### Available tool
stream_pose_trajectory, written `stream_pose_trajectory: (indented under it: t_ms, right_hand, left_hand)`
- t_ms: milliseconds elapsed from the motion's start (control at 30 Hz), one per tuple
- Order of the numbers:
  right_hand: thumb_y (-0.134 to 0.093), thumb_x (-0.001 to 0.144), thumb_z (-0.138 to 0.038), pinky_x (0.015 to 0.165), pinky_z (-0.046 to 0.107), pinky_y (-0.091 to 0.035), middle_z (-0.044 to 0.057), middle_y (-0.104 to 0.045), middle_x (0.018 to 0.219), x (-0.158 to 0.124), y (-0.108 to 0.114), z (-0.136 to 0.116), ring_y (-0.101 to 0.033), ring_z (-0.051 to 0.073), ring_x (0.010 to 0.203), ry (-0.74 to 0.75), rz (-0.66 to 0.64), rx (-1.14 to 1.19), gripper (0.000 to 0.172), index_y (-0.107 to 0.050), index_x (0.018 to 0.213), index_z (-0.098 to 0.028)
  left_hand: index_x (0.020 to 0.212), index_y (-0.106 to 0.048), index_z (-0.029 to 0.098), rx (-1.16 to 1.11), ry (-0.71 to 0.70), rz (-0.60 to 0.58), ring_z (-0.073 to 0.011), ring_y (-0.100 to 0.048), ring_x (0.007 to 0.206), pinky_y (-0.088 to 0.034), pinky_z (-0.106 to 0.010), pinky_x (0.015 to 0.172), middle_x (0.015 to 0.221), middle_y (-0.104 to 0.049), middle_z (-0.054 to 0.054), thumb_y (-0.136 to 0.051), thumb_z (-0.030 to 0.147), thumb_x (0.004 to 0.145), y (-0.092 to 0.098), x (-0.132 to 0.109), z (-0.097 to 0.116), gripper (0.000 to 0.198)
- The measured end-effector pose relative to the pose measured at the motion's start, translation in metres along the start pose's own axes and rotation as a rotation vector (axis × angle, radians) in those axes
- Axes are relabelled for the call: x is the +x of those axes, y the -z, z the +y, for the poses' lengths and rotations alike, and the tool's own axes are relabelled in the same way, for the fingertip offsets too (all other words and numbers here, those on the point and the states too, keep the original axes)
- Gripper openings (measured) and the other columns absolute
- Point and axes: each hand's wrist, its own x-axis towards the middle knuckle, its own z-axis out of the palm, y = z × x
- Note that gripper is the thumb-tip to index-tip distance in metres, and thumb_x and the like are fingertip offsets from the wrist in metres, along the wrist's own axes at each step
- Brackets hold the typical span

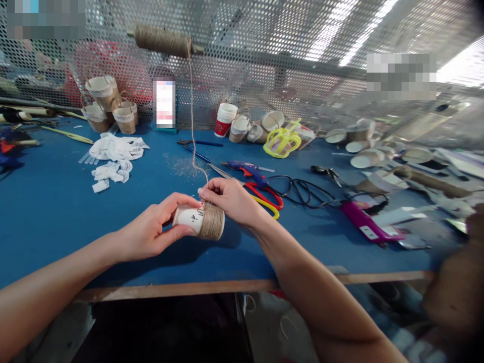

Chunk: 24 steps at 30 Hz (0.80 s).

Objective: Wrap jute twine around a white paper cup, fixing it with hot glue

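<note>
A white paper cup (188,218) lies on its side in the air above the blue table, with brown twine (212,222) wound around its right part. My left hand (161,224) holds the cup's white left part between thumb and fingers. Pinched on the twine at the cup's upper edge is my right hand (227,197). From there the twine strand (192,111) runs up to a spool (162,41) on the perforated metal screen.
Scissors with red and yellow handles (266,196) and a blue glue gun (247,170) lie just beyond my right hand. White crumpled pieces (117,148) are at left. Behind stand twine-wrapped cups (124,117). A purple power strip (368,222) lies at right.
</note>
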Motion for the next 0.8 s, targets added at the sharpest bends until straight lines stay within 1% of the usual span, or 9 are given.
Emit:
stream_pose_trajectory:
  t_ms: [133, 267, 333, 400, 467, 533, 567, 667, 800]
  right_hand:
    - [-0.053, 0.077, -0.035, 0.051, 0.023, -0.033, -0.002, -0.052, 0.058, 0.003, 0.0, 0.003, -0.041, 0.007, 0.052, 0.003, 0.003, -0.037, 0.026, -0.056, 0.063, -0.014]
    - [-0.048, 0.081, -0.036, 0.056, 0.024, -0.039, 0.002, -0.058, 0.066, 0.008, 0.005, 0.008, -0.048, 0.01, 0.058, -0.038, 0.127, -0.111, 0.027, -0.056, 0.07, -0.013]
    - [-0.046, 0.082, -0.04, 0.057, 0.025, -0.043, 0.005, -0.059, 0.072, 0.008, 0.01, 0.008, -0.053, 0.011, 0.063, -0.081, 0.144, -0.054, 0.03, -0.055, 0.074, -0.013]
    - [-0.043, 0.082, -0.044, 0.058, 0.025, -0.046, 0.006, -0.059, 0.078, 0.005, 0.016, 0.006, -0.056, 0.013, 0.07, -0.097, 0.055, 0.049, 0.033, -0.055, 0.079, -0.014]
    - [-0.045, 0.08, -0.047, 0.059, 0.026, -0.049, 0.006, -0.059, 0.083, 0.002, 0.02, 0.002, -0.058, 0.014, 0.075, -0.08, -0.094, 0.135, 0.034, -0.056, 0.087, -0.015]
    - [-0.052, 0.077, -0.045, 0.061, 0.027, -0.051, 0.005, -0.059, 0.085, -0.002, 0.023, -0.001, -0.059, 0.014, 0.074, -0.066, -0.223, 0.17, 0.035, -0.054, 0.096, -0.015]
    - [-0.055, 0.075, -0.043, 0.062, 0.028, -0.052, 0.005, -0.059, 0.085, -0.003, 0.023, -0.003, -0.059, 0.014, 0.073, -0.066, -0.256, 0.174, 0.037, -0.054, 0.099, -0.015]
    - [-0.06, 0.072, -0.037, 0.065, 0.03, -0.052, 0.006, -0.06, 0.087, -0.006, 0.02, -0.005, -0.059, 0.014, 0.073, -0.045, -0.251, 0.126, 0.04, -0.051, 0.103, -0.014]
    - [-0.066, 0.067, -0.032, 0.075, 0.032, -0.049, 0.006, -0.059, 0.1, -0.008, 0.013, -0.004, -0.057, 0.016, 0.086, 0.095, -0.11, -0.078, 0.044, -0.051, 0.105, -0.016]
  left_hand:
    - [0.115, -0.036, 0.022, -0.015, -0.019, 0.018, -0.0148, -0.056, 0.083, -0.045, -0.025, 0.069, 0.1, -0.055, -0.004, -0.045, 0.028, 0.086, 0.0, 0.001, -0.002, 0.031]
    - [0.114, -0.037, 0.024, -0.059, -0.046, 0.093, -0.0105, -0.055, 0.076, -0.045, -0.021, 0.067, 0.105, -0.054, -0.003, -0.046, 0.025, 0.086, 0.001, 0.003, -0.004, 0.03]
    - [0.115, -0.037, 0.023, -0.047, -0.042, 0.138, -0.0106, -0.055, 0.077, -0.045, -0.021, 0.067, 0.107, -0.054, -0.004, -0.046, 0.024, 0.085, 0.002, 0.005, -0.005, 0.031]
    - [0.115, -0.038, 0.021, -0.014, -0.041, 0.185, -0.013, -0.056, 0.084, -0.045, -0.023, 0.071, 0.111, -0.053, -0.007, -0.046, 0.025, 0.085, 0.003, 0.006, -0.006, 0.031]
    - [0.115, -0.038, 0.019, 0.028, -0.029, 0.222, -0.0159, -0.055, 0.09, -0.045, -0.025, 0.073, 0.115, -0.051, -0.009, -0.046, 0.025, 0.085, 0.004, 0.007, -0.009, 0.032]
    - [0.116, -0.038, 0.02, 0.062, -0.011, 0.225, -0.0173, -0.055, 0.092, -0.045, -0.026, 0.074, 0.117, -0.05, -0.01, -0.046, 0.026, 0.084, 0.004, 0.007, -0.012, 0.033]
    - [0.116, -0.038, 0.02, 0.064, -0.006, 0.219, -0.0173, -0.055, 0.092, -0.045, -0.027, 0.074, 0.117, -0.05, -0.009, -0.046, 0.026, 0.084, 0.004, 0.007, -0.013, 0.033]
    - [0.116, -0.037, 0.02, -0.061, 0.011, 0.204, -0.0155, -0.056, 0.086, -0.045, -0.026, 0.072, 0.112, -0.052, -0.008, -0.05, 0.025, 0.081, 0.005, 0.009, -0.012, 0.037]
    - [0.118, -0.032, 0.017, -0.399, 0.149, 0.226, -0.0117, -0.055, 0.069, -0.045, -0.021, 0.059, 0.091, -0.056, -0.004, -0.057, 0.025, 0.076, 0.007, 0.014, -0.009, 0.05]
